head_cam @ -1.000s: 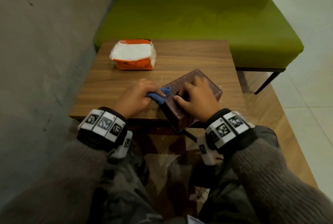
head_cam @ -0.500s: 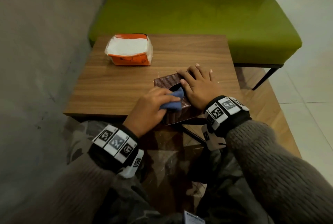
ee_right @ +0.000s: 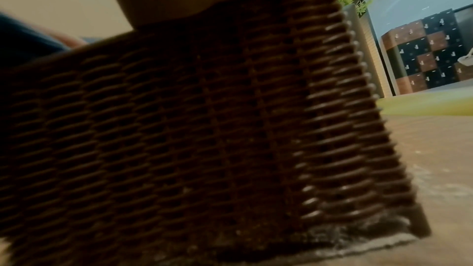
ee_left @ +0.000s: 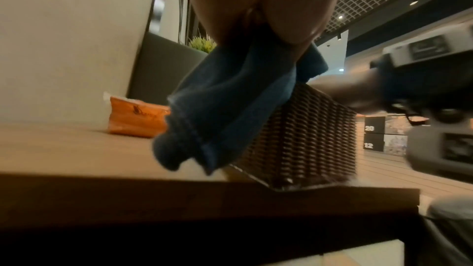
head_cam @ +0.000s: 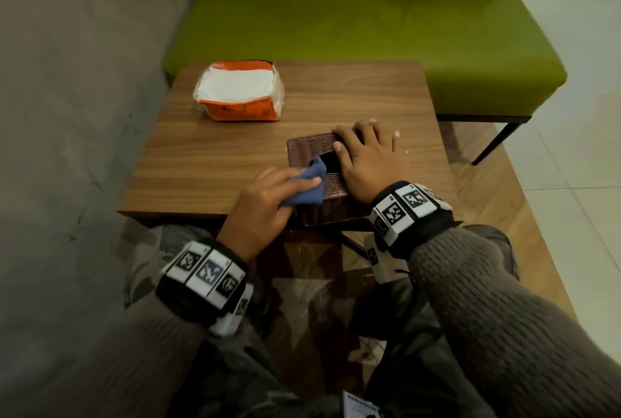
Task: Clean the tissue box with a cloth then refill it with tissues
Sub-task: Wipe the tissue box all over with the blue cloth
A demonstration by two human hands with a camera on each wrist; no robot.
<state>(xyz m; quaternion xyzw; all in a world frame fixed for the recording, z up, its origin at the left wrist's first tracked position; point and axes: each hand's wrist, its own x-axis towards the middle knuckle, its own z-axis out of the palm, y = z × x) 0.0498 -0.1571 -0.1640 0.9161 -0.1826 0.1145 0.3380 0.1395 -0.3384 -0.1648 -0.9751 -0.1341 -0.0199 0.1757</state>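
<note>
A brown woven tissue box (head_cam: 307, 150) stands at the front edge of the wooden table (head_cam: 208, 155), its oval top slot (head_cam: 329, 162) facing up. My left hand (head_cam: 295, 184) grips a bunched blue cloth (head_cam: 307, 190) against the box's front left top corner. In the left wrist view the cloth (ee_left: 225, 104) hangs from my fingers (ee_left: 281, 7) over the box (ee_left: 302, 139). My right hand (head_cam: 366, 155) lies flat on the right half of the box top, fingers spread. The right wrist view is filled by the box wall (ee_right: 192, 128). An orange pack of white tissues (head_cam: 240, 91) lies at the table's back left.
A green bench (head_cam: 369, 24) stands right behind the table. A grey wall (head_cam: 74, 115) runs along the left side. The box's front corner (ee_left: 289, 181) sticks slightly over the table edge. My knees sit under the front edge; tiled floor lies to the right.
The box has turned from a diagonal, tilted pose to stand square at the table's front. My left hand has carried the cloth from the box's left side onto its top front corner.
</note>
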